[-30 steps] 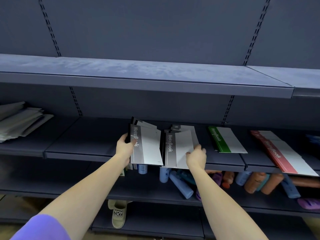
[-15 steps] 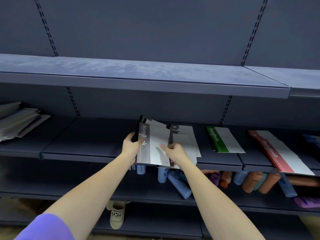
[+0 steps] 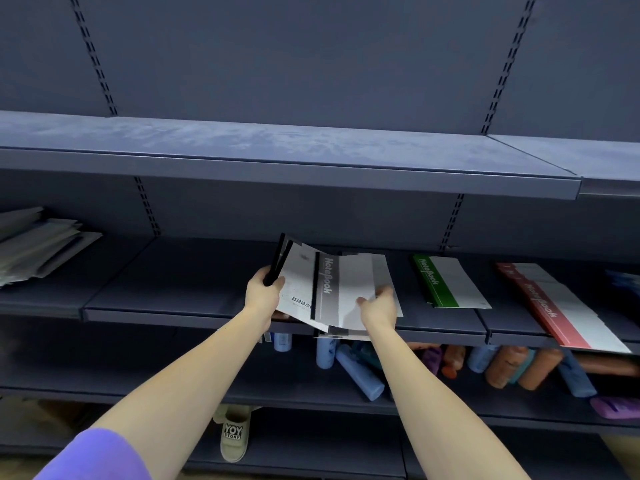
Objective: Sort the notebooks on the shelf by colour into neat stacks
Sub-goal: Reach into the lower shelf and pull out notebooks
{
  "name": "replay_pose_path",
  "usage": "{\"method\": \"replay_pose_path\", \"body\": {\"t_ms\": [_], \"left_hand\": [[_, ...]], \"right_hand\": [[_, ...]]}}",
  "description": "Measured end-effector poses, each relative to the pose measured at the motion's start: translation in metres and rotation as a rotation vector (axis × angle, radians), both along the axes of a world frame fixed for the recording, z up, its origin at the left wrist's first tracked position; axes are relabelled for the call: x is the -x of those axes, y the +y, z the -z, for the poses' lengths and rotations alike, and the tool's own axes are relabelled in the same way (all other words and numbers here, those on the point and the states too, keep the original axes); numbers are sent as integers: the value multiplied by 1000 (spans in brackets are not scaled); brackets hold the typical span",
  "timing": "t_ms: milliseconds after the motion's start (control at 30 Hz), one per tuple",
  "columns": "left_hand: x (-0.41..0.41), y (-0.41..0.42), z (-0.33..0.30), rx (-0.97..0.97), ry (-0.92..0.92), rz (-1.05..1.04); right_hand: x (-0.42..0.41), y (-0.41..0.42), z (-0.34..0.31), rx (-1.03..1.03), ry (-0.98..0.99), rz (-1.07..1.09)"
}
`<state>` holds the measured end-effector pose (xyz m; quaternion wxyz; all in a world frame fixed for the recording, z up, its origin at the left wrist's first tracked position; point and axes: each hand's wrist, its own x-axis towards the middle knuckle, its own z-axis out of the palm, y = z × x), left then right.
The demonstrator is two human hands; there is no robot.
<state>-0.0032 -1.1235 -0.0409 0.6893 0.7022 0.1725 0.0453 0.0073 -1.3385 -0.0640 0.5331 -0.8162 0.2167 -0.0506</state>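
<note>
Left hand (image 3: pixel 264 295) grips grey notebooks (image 3: pixel 332 289); right hand (image 3: pixel 378 308) on top.

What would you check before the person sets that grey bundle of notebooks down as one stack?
1. Left hand grips the spine edge of the grey notebooks: ok.
2. Right hand steadies the other side: cannot tell, it is blurred.
3. Edges of the bundle line up: not ok, the covers are fanned apart and tilted.
4. Bundle is all one colour: cannot tell, the lower covers are hidden.
5. Bare room on the shelf to the left of the bundle: ok.
6. Green notebook and red notebook lie apart from the bundle: ok.
</note>
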Motion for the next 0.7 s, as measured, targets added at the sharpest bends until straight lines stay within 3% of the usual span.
{"method": "replay_pose_path", "body": {"t_ms": [467, 600, 700], "left_hand": [[3, 17, 1, 57, 11, -99], [2, 13, 1, 66, 14, -62], [2, 6, -1, 53, 2, -36]], "right_hand": [[0, -7, 12, 477, 117, 37], [-5, -4, 9, 430, 42, -92], [-3, 10, 3, 206, -16, -295]]}}
